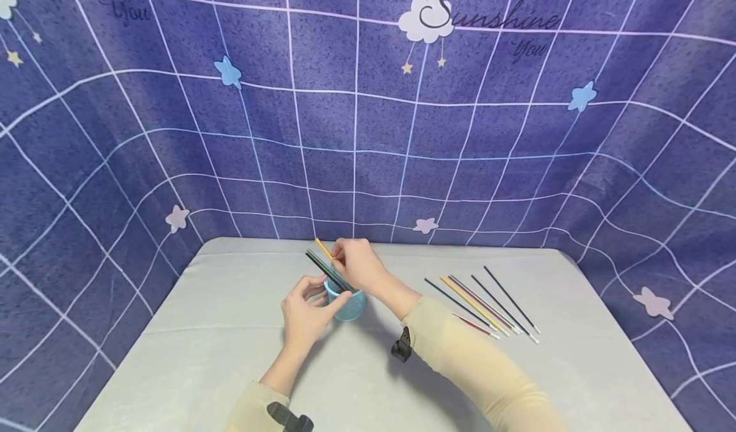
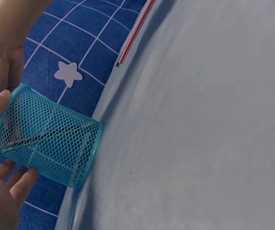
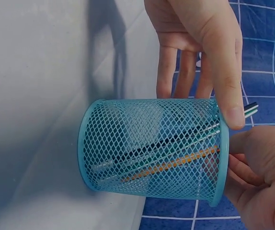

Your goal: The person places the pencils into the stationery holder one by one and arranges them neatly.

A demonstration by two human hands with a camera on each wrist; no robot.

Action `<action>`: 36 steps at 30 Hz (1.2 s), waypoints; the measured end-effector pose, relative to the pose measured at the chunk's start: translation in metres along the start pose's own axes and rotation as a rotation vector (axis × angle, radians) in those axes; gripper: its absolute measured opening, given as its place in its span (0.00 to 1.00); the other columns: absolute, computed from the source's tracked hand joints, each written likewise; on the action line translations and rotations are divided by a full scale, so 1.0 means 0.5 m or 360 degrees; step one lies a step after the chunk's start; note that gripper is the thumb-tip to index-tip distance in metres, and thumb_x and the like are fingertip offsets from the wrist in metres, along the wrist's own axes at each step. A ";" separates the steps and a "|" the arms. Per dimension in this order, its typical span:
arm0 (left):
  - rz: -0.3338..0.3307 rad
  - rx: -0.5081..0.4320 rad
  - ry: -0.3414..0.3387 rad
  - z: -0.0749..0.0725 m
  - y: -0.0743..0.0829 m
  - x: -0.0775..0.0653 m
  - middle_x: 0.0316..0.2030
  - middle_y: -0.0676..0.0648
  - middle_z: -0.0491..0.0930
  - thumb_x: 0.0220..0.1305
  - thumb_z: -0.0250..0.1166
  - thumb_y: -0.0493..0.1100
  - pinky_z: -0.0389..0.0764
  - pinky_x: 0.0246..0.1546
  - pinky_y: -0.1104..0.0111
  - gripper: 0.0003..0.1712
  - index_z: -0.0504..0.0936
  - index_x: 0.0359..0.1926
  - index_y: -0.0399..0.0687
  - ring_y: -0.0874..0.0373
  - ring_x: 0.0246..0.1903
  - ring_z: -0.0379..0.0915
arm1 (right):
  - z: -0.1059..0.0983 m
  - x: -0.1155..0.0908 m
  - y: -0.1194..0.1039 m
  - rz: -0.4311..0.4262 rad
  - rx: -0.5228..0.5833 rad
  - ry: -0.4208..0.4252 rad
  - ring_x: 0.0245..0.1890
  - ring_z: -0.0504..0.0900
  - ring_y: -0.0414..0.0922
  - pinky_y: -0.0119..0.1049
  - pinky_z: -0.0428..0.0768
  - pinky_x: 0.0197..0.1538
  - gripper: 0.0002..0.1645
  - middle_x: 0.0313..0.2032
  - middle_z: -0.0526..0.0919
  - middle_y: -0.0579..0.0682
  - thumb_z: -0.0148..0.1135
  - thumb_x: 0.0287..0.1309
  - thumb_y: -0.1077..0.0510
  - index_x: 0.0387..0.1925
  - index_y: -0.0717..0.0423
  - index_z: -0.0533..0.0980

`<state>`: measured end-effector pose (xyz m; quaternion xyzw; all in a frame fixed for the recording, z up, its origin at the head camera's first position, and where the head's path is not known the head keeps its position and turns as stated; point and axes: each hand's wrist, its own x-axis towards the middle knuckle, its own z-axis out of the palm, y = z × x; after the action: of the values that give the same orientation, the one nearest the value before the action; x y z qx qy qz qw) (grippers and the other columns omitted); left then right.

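A light-blue mesh pencil cup [image 1: 349,309] stands on the table, with my left hand [image 1: 306,314] gripping its side, thumb near the rim and fingers round the far side. Over the cup's mouth my right hand [image 1: 361,267] pinches a yellow-orange pencil [image 1: 322,247]. Through the mesh in the right wrist view, that orange pencil [image 3: 176,163] slants down inside the cup. Beside it, dark green and black pencils [image 1: 328,269] lean in the cup, their upper ends past the rim. In the left wrist view the cup [image 2: 51,136] hides part of my left fingers.
To the right on the pale table cover [image 1: 201,342] lie several loose pencils, among them a yellow pencil [image 1: 474,305], a short-looking red pencil [image 1: 475,324] and a dark pencil [image 1: 510,298]. A purple grid-patterned cloth [image 1: 379,125] hangs behind the table.
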<state>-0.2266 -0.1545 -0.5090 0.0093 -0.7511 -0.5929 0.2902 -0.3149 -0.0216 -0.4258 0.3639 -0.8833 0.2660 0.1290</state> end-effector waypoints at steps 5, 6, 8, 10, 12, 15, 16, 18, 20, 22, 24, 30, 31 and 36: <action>0.0006 -0.0003 0.0003 0.002 0.000 0.000 0.46 0.41 0.91 0.41 0.91 0.43 0.95 0.47 0.59 0.29 0.86 0.43 0.40 0.45 0.47 0.91 | -0.006 -0.001 0.010 -0.0015 0.0035 0.0042 0.34 0.92 0.45 0.26 0.91 0.39 0.02 0.34 0.92 0.54 0.69 0.65 0.66 0.39 0.61 0.84; 0.0010 -0.0005 0.0000 0.002 0.000 0.001 0.46 0.41 0.91 0.42 0.91 0.43 0.95 0.47 0.59 0.29 0.86 0.43 0.40 0.45 0.47 0.91 | -0.013 -0.002 0.012 -0.0019 0.0041 0.0070 0.34 0.92 0.45 0.26 0.91 0.39 0.02 0.34 0.92 0.54 0.69 0.64 0.67 0.39 0.61 0.84; 0.0011 -0.0002 -0.0003 0.005 -0.001 0.000 0.46 0.41 0.91 0.42 0.91 0.44 0.95 0.47 0.59 0.29 0.86 0.44 0.40 0.45 0.47 0.91 | -0.033 -0.005 0.016 -0.0003 0.0036 0.0115 0.33 0.92 0.45 0.27 0.91 0.39 0.02 0.33 0.92 0.54 0.69 0.64 0.67 0.38 0.61 0.84; 0.0007 -0.0004 -0.0005 0.008 -0.003 0.000 0.46 0.40 0.91 0.42 0.91 0.44 0.95 0.48 0.58 0.30 0.86 0.44 0.40 0.44 0.47 0.91 | -0.060 -0.010 0.020 0.0028 0.0050 0.0143 0.33 0.91 0.46 0.30 0.92 0.39 0.02 0.34 0.92 0.54 0.69 0.64 0.67 0.39 0.61 0.84; -0.0005 -0.0009 -0.0004 0.009 -0.003 0.001 0.45 0.40 0.91 0.42 0.91 0.43 0.95 0.47 0.57 0.30 0.86 0.44 0.39 0.44 0.47 0.90 | -0.090 -0.016 0.027 0.0050 0.0046 0.0160 0.33 0.91 0.46 0.32 0.92 0.40 0.03 0.34 0.92 0.54 0.69 0.64 0.66 0.39 0.61 0.84; -0.0023 -0.0017 -0.0003 0.009 -0.001 0.002 0.45 0.39 0.91 0.42 0.91 0.42 0.95 0.48 0.58 0.30 0.86 0.44 0.37 0.44 0.47 0.90 | -0.134 -0.028 0.040 0.0085 0.0047 0.0161 0.34 0.91 0.46 0.34 0.93 0.42 0.04 0.35 0.92 0.53 0.68 0.64 0.66 0.40 0.61 0.84; -0.0028 -0.0021 -0.0004 0.008 0.001 0.002 0.45 0.39 0.91 0.41 0.91 0.42 0.95 0.48 0.58 0.30 0.85 0.44 0.37 0.43 0.47 0.90 | -0.148 -0.033 0.046 0.0088 0.0044 0.0165 0.34 0.91 0.46 0.35 0.93 0.42 0.04 0.35 0.92 0.53 0.68 0.65 0.66 0.40 0.61 0.84; -0.0031 -0.0026 -0.0005 0.007 0.003 0.003 0.45 0.38 0.91 0.41 0.91 0.42 0.95 0.48 0.58 0.30 0.85 0.44 0.36 0.42 0.47 0.90 | -0.176 -0.045 0.055 0.0099 0.0028 0.0168 0.34 0.91 0.46 0.37 0.93 0.43 0.04 0.36 0.92 0.53 0.68 0.65 0.66 0.41 0.61 0.84; -0.0030 -0.0020 -0.0002 0.006 0.002 0.003 0.45 0.37 0.91 0.41 0.91 0.42 0.95 0.47 0.58 0.30 0.86 0.44 0.36 0.41 0.47 0.90 | -0.200 -0.059 0.064 0.0113 0.0010 0.0170 0.34 0.91 0.46 0.37 0.93 0.43 0.04 0.35 0.92 0.53 0.68 0.65 0.65 0.41 0.60 0.84; -0.0025 -0.0022 0.0005 0.005 0.001 0.003 0.45 0.36 0.91 0.40 0.91 0.42 0.95 0.47 0.57 0.31 0.86 0.43 0.36 0.40 0.47 0.90 | -0.220 -0.073 0.073 0.0122 -0.0019 0.0174 0.34 0.90 0.46 0.39 0.93 0.42 0.04 0.35 0.92 0.52 0.68 0.65 0.65 0.41 0.60 0.85; -0.0021 -0.0018 0.0011 0.003 0.001 0.003 0.45 0.35 0.91 0.40 0.91 0.41 0.95 0.47 0.56 0.30 0.86 0.43 0.35 0.39 0.47 0.90 | -0.236 -0.087 0.082 0.0135 -0.0044 0.0176 0.33 0.89 0.46 0.40 0.93 0.41 0.03 0.34 0.92 0.52 0.69 0.65 0.65 0.40 0.59 0.85; 0.0004 0.0005 0.0006 0.001 0.001 0.004 0.45 0.35 0.91 0.41 0.91 0.42 0.95 0.47 0.58 0.31 0.85 0.44 0.34 0.40 0.46 0.91 | -0.263 -0.131 0.107 0.0160 -0.0099 0.0154 0.31 0.89 0.45 0.40 0.92 0.39 0.04 0.33 0.91 0.51 0.68 0.64 0.66 0.40 0.59 0.85; 0.0005 0.0007 0.0004 0.000 0.001 0.004 0.45 0.36 0.91 0.40 0.91 0.42 0.95 0.47 0.58 0.31 0.85 0.44 0.34 0.41 0.46 0.91 | -0.265 -0.140 0.112 0.0157 -0.0104 0.0144 0.31 0.89 0.45 0.40 0.92 0.38 0.04 0.33 0.91 0.52 0.68 0.64 0.66 0.40 0.60 0.85; 0.0009 0.0006 -0.0015 0.001 0.002 0.002 0.45 0.38 0.91 0.41 0.91 0.43 0.95 0.47 0.58 0.30 0.86 0.43 0.36 0.43 0.47 0.91 | -0.266 -0.185 0.141 0.0155 -0.0158 0.0115 0.29 0.88 0.44 0.39 0.92 0.36 0.04 0.30 0.90 0.52 0.68 0.62 0.67 0.38 0.60 0.85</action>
<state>-0.2272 -0.1541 -0.5080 0.0050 -0.7535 -0.5907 0.2885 -0.2956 0.1482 -0.3816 0.3040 -0.9067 0.2408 0.1656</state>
